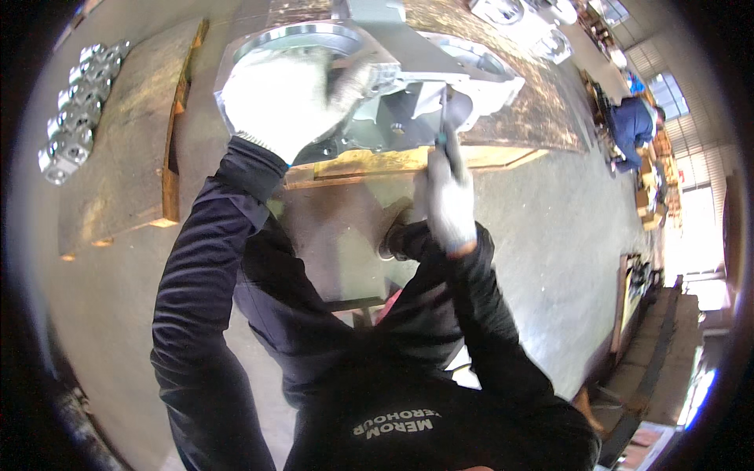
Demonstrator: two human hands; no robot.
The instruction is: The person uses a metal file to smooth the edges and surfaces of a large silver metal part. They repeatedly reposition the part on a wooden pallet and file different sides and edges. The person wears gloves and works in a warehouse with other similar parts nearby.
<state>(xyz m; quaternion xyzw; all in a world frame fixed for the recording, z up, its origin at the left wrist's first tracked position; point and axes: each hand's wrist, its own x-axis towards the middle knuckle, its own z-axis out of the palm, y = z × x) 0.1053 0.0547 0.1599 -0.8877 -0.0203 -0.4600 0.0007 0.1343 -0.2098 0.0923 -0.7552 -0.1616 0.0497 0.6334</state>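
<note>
A large silver metal casting (pixel 491 93) with round machined openings lies at the near edge of a wooden pallet (pixel 369 165). My left hand (pixel 275 102), in a white glove washed out by glare, grips the casting's left part, its thumb along the near side; the other fingertips are hard to see. In my right hand (pixel 453 206), also gloved, is a slim hand tool (pixel 449 149) with a dark and teal handle. Its thin shaft points away from me and reaches the casting's near face, right of the middle. The tool's exact tip type cannot be made out.
To the left lies another wooden pallet (pixel 129 118), with a row of shiny metal blocks (pixel 82 106) beyond it. More castings (pixel 510 14) sit at the far right of my pallet. A co-worker in blue (pixel 632 129) bends near stacked boxes (pixel 650 192).
</note>
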